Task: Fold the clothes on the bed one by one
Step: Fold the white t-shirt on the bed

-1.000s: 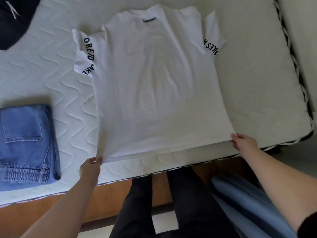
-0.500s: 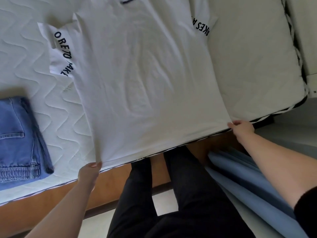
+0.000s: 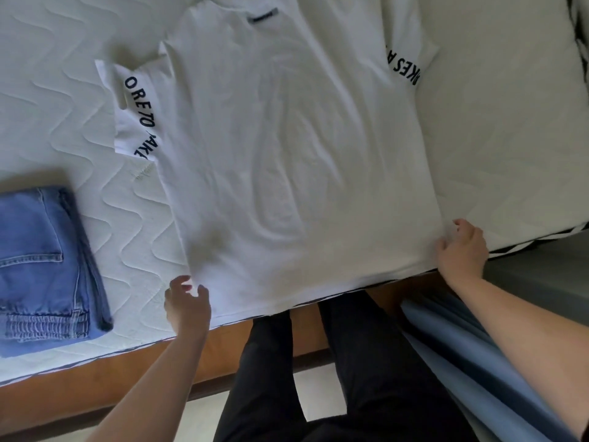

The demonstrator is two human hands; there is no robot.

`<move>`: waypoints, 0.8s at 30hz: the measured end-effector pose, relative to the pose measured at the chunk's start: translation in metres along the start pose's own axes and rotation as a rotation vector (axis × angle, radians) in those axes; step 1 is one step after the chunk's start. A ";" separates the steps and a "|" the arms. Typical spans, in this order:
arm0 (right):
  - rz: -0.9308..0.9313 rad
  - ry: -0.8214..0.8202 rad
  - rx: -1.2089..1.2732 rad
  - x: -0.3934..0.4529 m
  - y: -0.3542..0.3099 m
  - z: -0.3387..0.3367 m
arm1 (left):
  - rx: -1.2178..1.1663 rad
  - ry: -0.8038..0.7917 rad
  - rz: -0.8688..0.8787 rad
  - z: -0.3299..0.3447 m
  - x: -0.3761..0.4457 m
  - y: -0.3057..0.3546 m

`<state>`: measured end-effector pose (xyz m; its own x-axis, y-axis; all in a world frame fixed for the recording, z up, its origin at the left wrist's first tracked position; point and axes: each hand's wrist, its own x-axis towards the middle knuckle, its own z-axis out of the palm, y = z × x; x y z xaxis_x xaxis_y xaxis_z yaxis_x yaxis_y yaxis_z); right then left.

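A white T-shirt [image 3: 287, 161] with black lettering on both sleeves lies flat on the quilted mattress [image 3: 63, 90], collar away from me. Its hem runs along the near edge of the bed. My left hand [image 3: 187, 306] is at the hem's left corner, thumb and fingers pinching the fabric loosely. Over at the hem's right corner, my right hand [image 3: 460, 250] has its fingers curled round bunched cloth, right at the mattress edge.
Folded blue jeans [image 3: 41, 260] lie on the mattress to the left. The wooden bed frame [image 3: 95, 387] runs below the mattress. My legs in black trousers [image 3: 350, 378] stand against it. Blue fabric [image 3: 478, 371] hangs at the lower right.
Both hands have dragged the shirt toward me, so its hem moved from inside the mattress to the near edge. My view has shifted with it.
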<state>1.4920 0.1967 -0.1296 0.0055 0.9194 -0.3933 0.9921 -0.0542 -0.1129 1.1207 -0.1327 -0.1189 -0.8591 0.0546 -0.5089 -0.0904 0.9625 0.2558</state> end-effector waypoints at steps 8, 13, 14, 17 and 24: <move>-0.474 -0.058 -0.028 0.012 -0.143 0.034 | 0.188 -0.077 0.651 0.038 0.037 0.120; -0.687 -0.040 -0.124 0.028 -0.231 0.052 | 0.381 -0.072 0.836 0.053 0.086 0.159; -0.723 -0.037 -0.124 0.032 -0.245 0.056 | 0.411 -0.059 0.848 0.054 0.099 0.165; -0.813 -0.054 -0.143 0.046 -0.282 0.065 | 0.462 -0.030 0.858 0.053 0.135 0.182; -0.864 -0.051 -0.223 0.082 -0.361 0.080 | 0.427 0.082 0.846 0.049 0.206 0.232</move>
<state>1.1241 0.2602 -0.1940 -0.7556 0.5853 -0.2941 0.6487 0.7312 -0.2110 0.9469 0.1145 -0.2045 -0.5894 0.7746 -0.2293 0.7556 0.6290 0.1826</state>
